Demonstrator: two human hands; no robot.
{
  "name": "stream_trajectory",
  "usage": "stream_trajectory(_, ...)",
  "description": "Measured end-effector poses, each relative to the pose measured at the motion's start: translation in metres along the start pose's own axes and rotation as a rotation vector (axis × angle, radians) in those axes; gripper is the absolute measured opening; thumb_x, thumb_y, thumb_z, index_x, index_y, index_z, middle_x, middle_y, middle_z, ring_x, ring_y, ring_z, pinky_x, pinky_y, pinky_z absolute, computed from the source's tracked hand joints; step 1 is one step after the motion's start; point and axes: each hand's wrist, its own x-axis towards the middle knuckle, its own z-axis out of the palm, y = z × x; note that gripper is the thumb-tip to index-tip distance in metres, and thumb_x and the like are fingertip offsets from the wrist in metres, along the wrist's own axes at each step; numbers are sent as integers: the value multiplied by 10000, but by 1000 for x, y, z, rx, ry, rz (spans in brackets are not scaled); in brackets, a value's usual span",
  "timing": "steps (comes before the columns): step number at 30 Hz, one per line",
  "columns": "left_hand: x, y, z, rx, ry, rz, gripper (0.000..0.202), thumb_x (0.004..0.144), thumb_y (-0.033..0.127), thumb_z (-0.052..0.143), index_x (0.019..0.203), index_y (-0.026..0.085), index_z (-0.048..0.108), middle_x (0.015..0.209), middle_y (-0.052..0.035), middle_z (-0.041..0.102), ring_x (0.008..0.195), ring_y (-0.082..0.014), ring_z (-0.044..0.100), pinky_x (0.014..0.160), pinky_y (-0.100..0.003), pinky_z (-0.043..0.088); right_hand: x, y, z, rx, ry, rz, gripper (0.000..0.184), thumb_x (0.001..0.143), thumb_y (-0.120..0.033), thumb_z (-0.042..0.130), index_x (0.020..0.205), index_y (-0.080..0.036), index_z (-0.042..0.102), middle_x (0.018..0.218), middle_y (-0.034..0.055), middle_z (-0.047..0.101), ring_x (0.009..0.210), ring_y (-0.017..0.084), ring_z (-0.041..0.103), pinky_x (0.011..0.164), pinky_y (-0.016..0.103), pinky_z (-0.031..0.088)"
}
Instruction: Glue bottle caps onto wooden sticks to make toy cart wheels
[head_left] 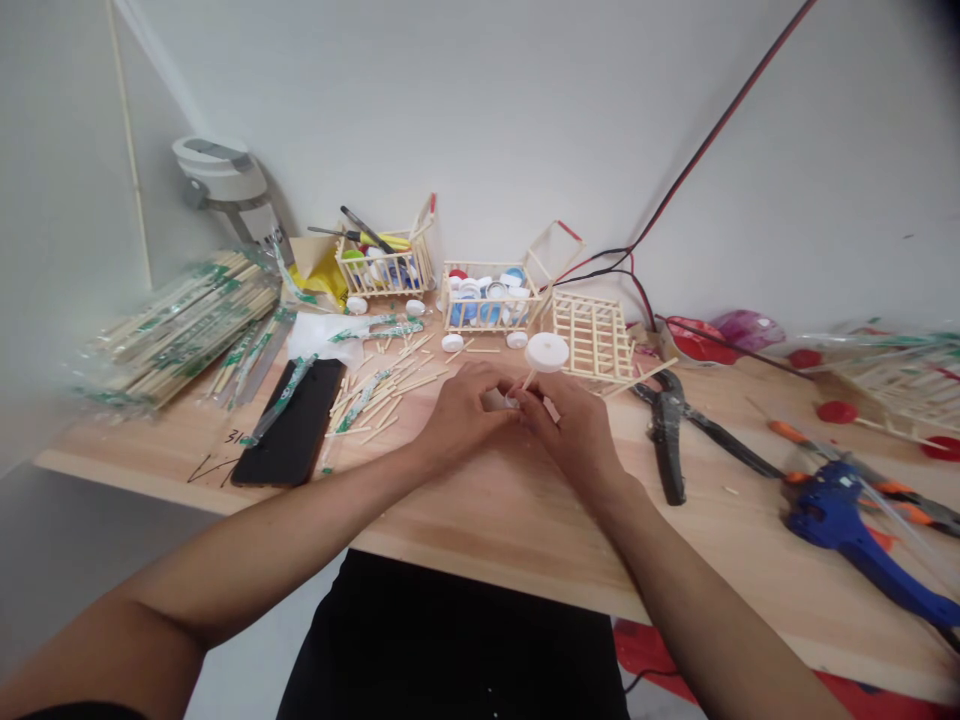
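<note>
Both hands meet just above the middle of the wooden table. My right hand (570,415) pinches a thin wooden stick (529,380) whose top end carries a white bottle cap (547,352). My left hand (469,405) has its thumb and fingers closed at the lower end of the same stick. Something small and whitish shows between the fingertips there, too hidden to name surely. Behind the hands stand two little carts made of sticks: one cart (491,312) filled with bottle caps, the other cart (386,262) with caps and pens. A stick lattice (592,335) lies to their right.
Cut stick pieces (386,395) and a black phone (289,425) lie to the left, near bagged chopsticks (187,330) and a tumbler (232,190). On the right are black-handled cutters (667,440), a blue glue gun (847,530), pliers (915,500) and red caps (837,412).
</note>
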Motion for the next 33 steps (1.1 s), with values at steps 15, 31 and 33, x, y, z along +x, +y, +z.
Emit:
stream_trajectory(15,-1,-2,1,10,7,18,157,746,302,737,813,184,658,870,-8,683,915,-182,583,840,-313,422,0,0,1,11,4,-11,134,906,-234,527,787,-217,587,785,31,664,770,184,596,696,307,404)
stream_trajectory(31,0,-1,0,25,-4,18,151,767,322,713,805,190,650,859,-5,680,916,-184,580,841,-312,422,0,-1,0,4,0,-19,135,908,-241,519,793,-222,588,772,31,654,766,185,595,719,315,424)
stream_trajectory(33,0,-2,1,25,-1,20,158,767,326,713,808,187,651,863,-7,681,916,-183,579,838,-311,420,0,0,0,4,-1,-15,131,905,-237,523,792,-219,588,774,32,654,765,186,594,715,315,421)
